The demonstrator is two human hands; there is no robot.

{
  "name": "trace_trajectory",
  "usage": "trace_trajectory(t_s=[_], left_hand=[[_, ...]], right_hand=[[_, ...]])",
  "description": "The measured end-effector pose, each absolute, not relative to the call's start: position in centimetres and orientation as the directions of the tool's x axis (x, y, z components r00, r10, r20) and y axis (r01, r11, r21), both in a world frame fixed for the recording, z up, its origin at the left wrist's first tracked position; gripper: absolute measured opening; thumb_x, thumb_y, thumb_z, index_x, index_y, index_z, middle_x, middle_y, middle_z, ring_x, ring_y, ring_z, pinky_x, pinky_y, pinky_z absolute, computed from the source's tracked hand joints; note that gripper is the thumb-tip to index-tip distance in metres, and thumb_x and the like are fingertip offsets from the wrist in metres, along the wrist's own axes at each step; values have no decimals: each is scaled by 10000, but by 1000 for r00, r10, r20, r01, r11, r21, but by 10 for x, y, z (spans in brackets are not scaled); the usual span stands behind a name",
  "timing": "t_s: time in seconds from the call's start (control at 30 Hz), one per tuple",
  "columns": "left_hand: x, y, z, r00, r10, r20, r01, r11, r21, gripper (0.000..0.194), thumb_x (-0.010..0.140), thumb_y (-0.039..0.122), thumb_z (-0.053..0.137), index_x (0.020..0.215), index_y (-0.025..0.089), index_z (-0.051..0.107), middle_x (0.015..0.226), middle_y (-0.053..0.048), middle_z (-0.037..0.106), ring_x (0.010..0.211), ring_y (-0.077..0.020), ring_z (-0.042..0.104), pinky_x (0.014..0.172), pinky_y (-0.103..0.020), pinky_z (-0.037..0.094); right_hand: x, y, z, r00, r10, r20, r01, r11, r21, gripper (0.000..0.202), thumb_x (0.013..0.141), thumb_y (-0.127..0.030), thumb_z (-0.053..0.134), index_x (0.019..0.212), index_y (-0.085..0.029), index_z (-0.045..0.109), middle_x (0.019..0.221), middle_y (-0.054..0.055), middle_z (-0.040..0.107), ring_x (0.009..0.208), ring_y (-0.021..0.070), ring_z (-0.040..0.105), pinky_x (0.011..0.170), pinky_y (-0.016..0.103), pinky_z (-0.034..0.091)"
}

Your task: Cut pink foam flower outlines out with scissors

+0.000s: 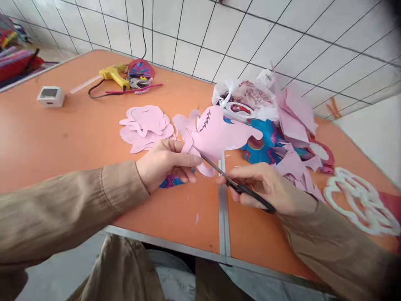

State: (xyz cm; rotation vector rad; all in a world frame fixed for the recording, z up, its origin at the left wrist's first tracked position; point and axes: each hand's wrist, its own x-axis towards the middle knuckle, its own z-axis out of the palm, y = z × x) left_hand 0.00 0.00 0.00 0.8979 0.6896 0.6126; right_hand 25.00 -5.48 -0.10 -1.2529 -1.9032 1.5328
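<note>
My left hand pinches a pink paper cut-out with curling edges and a dark leafy sprig drawn on it. Black-handled scissors are in my right hand, their blades pointing up and left at the lower edge of the pink paper. The blade tips reach close to my left thumb and are partly hidden by paper. A pile of pink cut-out shapes lies just beyond my left hand. Under that hand a blue and purple patterned piece shows in part.
Pink scraps, a blue patterned piece and a white plastic bag crowd the right side. White cut-out frames lie at far right. A yellow glue gun and a small white box sit at back left. A metal seam crosses the orange table.
</note>
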Motion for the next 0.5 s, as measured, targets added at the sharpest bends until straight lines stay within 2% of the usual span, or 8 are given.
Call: trace_trajectory(t_s=[0.2,0.33,0.5], left_hand=[[0,-1,0,610,747,-264,-184,458,870,96,705,142,783,632,115,728,537,-50,698,466,-125,642,437,-179,459],[1,-1,-2,599,756,-264,-198,459,866,107,714,122,770,614,124,732,539,-45,700,467,-122,651,455,-178,479],[0,-1,-1,603,755,-256,-208,459,864,98,742,128,757,644,126,757,552,-48,710,483,-117,658,432,-156,459]], right_hand=[[245,-55,2,-529,820,-219,344,-28,-938,626,786,-670,722,1011,-86,713,682,28,564,568,100,464,513,244,385],[250,-55,-2,-514,815,-266,398,-49,-916,673,769,-719,701,1036,-101,722,667,30,567,582,118,492,535,255,420],[251,-58,6,-493,817,-298,480,-29,-877,567,764,-625,742,1017,-118,732,679,50,605,607,139,545,564,270,450]])
